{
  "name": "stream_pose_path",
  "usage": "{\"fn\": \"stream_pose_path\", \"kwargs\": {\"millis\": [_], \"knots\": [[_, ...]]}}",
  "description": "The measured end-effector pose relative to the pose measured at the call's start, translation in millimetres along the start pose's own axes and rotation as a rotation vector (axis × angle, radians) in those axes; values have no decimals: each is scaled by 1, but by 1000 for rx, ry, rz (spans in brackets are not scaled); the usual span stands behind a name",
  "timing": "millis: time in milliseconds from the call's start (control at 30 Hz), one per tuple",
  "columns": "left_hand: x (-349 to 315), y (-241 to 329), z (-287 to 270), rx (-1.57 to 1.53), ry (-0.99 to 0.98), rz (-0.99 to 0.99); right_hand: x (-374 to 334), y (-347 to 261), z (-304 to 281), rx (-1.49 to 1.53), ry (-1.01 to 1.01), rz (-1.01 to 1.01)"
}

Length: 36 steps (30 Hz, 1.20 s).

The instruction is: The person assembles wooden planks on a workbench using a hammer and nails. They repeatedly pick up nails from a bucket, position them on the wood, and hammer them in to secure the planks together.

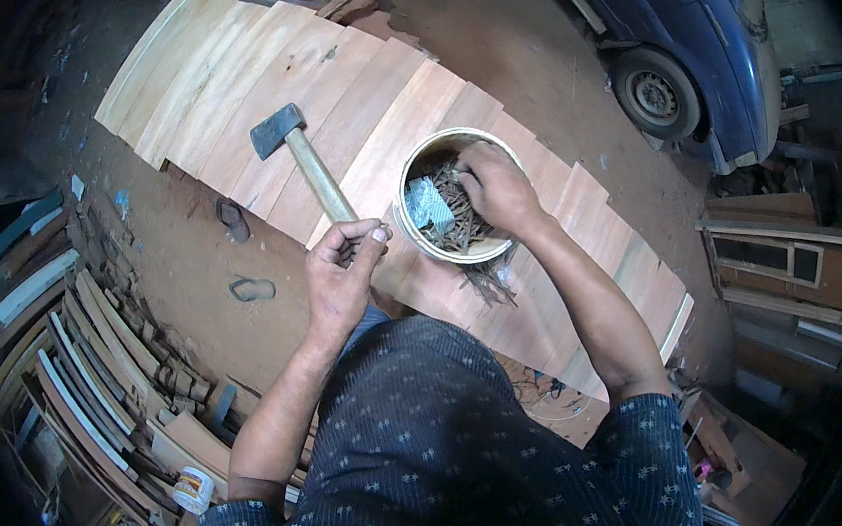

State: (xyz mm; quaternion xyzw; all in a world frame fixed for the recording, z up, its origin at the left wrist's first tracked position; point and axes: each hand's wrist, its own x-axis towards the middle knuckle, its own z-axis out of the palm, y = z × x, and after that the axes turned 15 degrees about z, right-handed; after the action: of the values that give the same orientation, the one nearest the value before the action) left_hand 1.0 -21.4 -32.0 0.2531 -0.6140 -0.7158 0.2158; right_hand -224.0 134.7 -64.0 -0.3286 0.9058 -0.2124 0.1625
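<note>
My left hand (343, 269) is closed in a pinch by the end of a hammer's (317, 169) wooden handle. A tiny dark bit shows at its fingertips, too small to name. The hammer, with a dark blocky head, lies on a panel of pale planks (229, 90). My right hand (501, 189) reaches over the rim of a round whitish bucket (405, 227), its fingers curled down at the contents. Inside are many thin brown-grey pieces (464, 222), perhaps nails, and a crumpled light-blue packet (428, 205). More thin pieces (487, 285) lie beside the bucket, close to my body.
A blue car (679, 25) stands at the far right. Curved wooden pieces (95, 388) are stacked at the left, near a white tub (193, 490). Sandals (252, 289) lie on the brown floor. A wooden frame (787, 259) leans at the right.
</note>
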Motion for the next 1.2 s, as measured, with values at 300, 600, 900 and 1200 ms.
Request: {"fn": "stream_pose_path", "kwargs": {"millis": [300,600,900,1200], "knots": [[3,4,10,-38,2,5,-68,12,-34,31,-41,-43],[-2,-4,7,-3,-7,-23,-29,2,-35,-143,-295,-13],[-4,-4,8,27,-24,16,39,-13,15,-502,-509,114],[-8,-6,-3,-9,23,-19,6,-5,-24,-386,-440,-190]]}}
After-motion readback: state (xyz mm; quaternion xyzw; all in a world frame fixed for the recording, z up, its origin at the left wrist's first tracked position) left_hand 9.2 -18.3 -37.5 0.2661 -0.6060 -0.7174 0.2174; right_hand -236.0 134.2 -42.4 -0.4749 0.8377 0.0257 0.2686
